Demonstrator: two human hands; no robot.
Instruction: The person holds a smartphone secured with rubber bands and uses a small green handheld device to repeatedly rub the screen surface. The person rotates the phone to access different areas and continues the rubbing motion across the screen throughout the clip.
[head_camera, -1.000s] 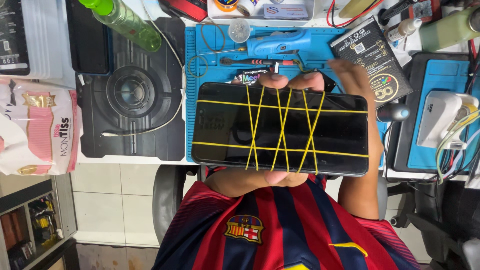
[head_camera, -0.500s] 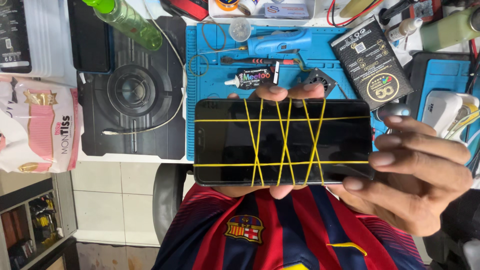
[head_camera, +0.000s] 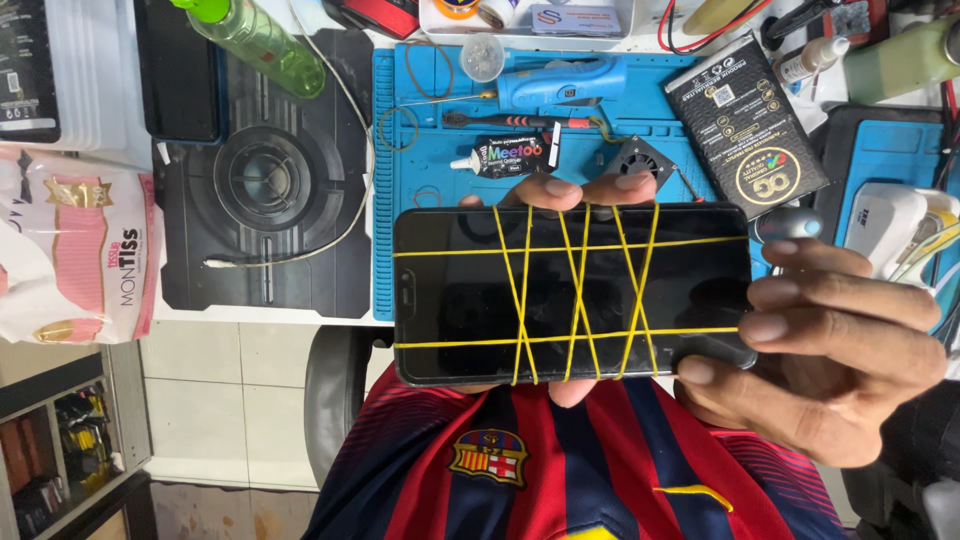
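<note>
Nearby, black box (head_camera: 748, 122), pink-white packet (head_camera: 70, 255).

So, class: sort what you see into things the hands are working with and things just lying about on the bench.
In hand:
- phone
- yellow rubber bands
- left hand
- right hand

Lying about:
- green bottle
- glue tube
- blue tool
- black box
- tissue pack
- blue mat
</note>
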